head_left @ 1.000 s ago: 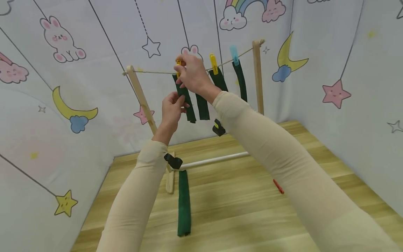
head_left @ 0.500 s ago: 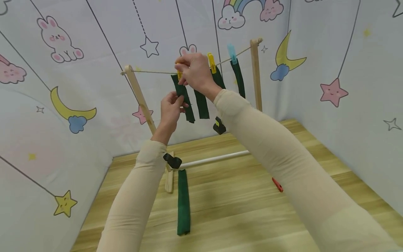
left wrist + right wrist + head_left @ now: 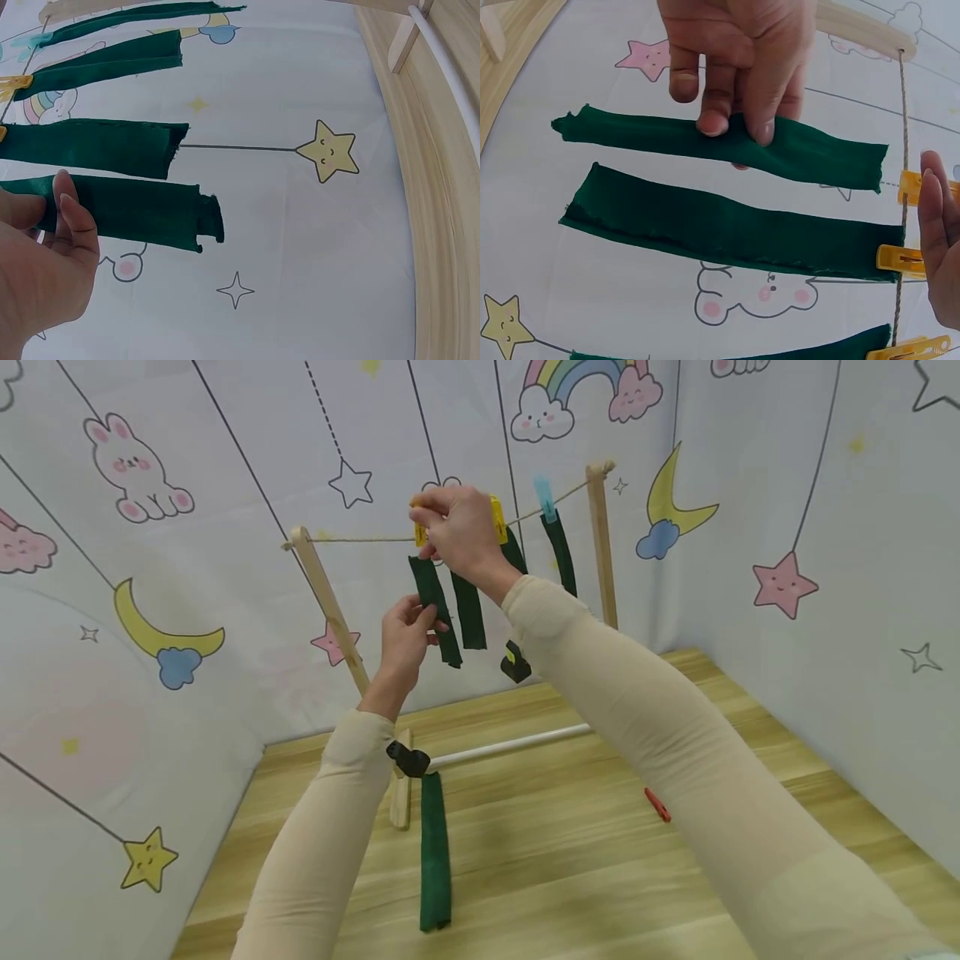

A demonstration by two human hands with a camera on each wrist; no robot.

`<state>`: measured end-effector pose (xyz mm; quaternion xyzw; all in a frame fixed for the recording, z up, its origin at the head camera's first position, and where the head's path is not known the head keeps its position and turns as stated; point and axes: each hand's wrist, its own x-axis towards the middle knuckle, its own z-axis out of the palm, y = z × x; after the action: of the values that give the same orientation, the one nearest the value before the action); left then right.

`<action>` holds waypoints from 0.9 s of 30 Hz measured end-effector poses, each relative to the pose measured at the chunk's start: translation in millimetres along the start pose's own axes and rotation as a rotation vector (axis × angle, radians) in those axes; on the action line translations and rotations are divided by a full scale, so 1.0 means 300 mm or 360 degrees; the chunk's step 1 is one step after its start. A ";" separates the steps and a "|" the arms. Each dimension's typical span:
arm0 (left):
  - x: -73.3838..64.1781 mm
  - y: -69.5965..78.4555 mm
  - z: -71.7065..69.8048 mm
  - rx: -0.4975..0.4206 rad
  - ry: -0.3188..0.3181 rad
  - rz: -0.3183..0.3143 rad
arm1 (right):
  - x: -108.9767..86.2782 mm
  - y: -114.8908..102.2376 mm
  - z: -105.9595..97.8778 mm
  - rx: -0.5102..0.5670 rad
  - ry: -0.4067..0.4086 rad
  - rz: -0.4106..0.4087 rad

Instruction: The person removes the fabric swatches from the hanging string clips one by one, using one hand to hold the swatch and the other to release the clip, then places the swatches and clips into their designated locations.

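My left hand [image 3: 403,639] pinches a dark green cloth strip [image 3: 426,581] between thumb and fingers. The strip's upper end lies just below the rope [image 3: 360,539], apart from it. Up at the rope, my right hand [image 3: 463,531] pinches a yellow clothespin [image 3: 420,533]; in the right wrist view this clothespin [image 3: 911,187] sits at the rope beyond the strip's end. A second green strip [image 3: 727,225] hangs alongside from another yellow clothespin [image 3: 900,259], which the right hand hides in the head view. Further right, a yellow clothespin [image 3: 498,520] and a light blue one [image 3: 544,500] hold more strips.
Wooden posts [image 3: 326,593] [image 3: 600,543] carry the rope, with a white rod [image 3: 510,743] low between them. One green strip [image 3: 435,856] lies on the wooden table [image 3: 540,860]. A red clothespin [image 3: 657,805] lies near my right forearm. A patterned curtain hangs behind.
The strip in my left hand has come away from the rope and moved slightly down. My right hand keeps its hold on the yellow clothespin. The head view has shifted a little.
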<state>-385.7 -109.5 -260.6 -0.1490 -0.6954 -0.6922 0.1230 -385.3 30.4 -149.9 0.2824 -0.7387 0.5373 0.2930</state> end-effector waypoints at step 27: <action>-0.055 -0.025 -0.030 0.0017 -0.0011 -0.0034 | -0.094 0.007 -0.021 -0.0046 -0.0085 -0.0032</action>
<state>-373.5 -119.1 -273.7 -0.1433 -0.7011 -0.6892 0.1139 -367.1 39.9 -170.5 0.2997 -0.7511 0.5159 0.2826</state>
